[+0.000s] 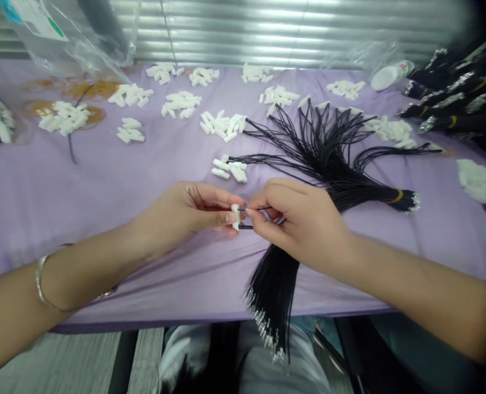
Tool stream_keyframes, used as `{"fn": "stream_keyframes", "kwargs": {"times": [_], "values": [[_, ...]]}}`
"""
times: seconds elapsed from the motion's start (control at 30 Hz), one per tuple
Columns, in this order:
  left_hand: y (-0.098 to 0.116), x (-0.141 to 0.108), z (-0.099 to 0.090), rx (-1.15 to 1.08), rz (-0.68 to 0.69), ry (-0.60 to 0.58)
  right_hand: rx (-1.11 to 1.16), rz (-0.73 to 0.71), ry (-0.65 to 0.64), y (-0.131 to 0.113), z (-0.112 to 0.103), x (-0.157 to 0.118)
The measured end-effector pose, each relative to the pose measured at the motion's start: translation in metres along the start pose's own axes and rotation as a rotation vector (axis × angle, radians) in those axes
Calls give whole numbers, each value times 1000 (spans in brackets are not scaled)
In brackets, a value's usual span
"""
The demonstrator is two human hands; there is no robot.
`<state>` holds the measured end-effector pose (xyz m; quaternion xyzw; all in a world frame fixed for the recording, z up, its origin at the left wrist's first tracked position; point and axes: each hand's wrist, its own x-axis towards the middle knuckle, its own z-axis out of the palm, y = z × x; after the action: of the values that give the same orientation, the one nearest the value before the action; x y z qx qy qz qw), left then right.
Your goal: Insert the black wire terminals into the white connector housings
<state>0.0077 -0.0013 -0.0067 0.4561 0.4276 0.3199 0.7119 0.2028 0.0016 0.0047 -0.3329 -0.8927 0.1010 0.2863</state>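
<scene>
Here we are over a purple cloth (62,186), and we've got the left hand (187,212) pinched shut on a white plastic connector (235,216), thumb and fingers gripping it from either side, with a bangle (41,279) on that wrist. The right hand (296,224) is closed in a tight pinch on a thin black wire (259,208), its tip right at the connector. Below that hand, a long bunch of black wires (271,290) hangs over the cloth's edge, metal tips dangling. Beyond, we see a fanned bundle of wires (320,148) spread across the cloth, little heaps of white connectors (222,126) around it, and a plastic bag (74,38) at the back.
</scene>
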Motion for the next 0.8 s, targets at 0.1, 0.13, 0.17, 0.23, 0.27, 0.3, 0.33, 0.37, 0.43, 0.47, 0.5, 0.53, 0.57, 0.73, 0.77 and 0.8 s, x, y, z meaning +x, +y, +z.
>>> {"fn": "stream_keyframes", "kwargs": {"times": [0.1,0.13,0.17,0.23,0.27,0.3,0.33,0.37,0.43,0.47,0.5,0.53,0.57,0.73,0.77,0.8], "values": [[0,1,-1,-17,-3,25,-112,-137,58,-4,-15,3],[0,1,-2,-25,-3,38,-116,-189,17,-6,-21,3],[0,1,-2,-34,6,50,-96,-243,-82,-7,-25,3],[1,2,-4,-54,39,69,-32,-324,-388,-9,-29,3],[1,2,-4,-59,60,73,8,-340,-533,-9,-29,2],[1,2,-4,-59,73,75,46,-335,-647,-8,-28,1],[2,2,-4,-53,77,76,84,-316,-724,-6,-26,1],[2,2,-4,-43,74,75,120,-299,-769,-5,-23,0],[2,1,-4,-27,68,72,180,-260,-794,-3,-20,0],[1,1,-4,-19,66,71,209,-226,-789,-3,-20,0],[1,1,-4,-14,68,69,238,-176,-773,-3,-20,0],[0,0,-5,-11,69,65,269,-119,-746,-3,-21,0],[0,0,-5,-8,67,58,299,-61,-704,-3,-22,1],[0,1,-6,-10,39,47,375,59,-310,-2,-25,3],[1,1,-6,-12,37,49,368,83,-228,-2,-24,3],[1,1,-5,-12,35,49,353,112,-160,-1,-23,3]]}}
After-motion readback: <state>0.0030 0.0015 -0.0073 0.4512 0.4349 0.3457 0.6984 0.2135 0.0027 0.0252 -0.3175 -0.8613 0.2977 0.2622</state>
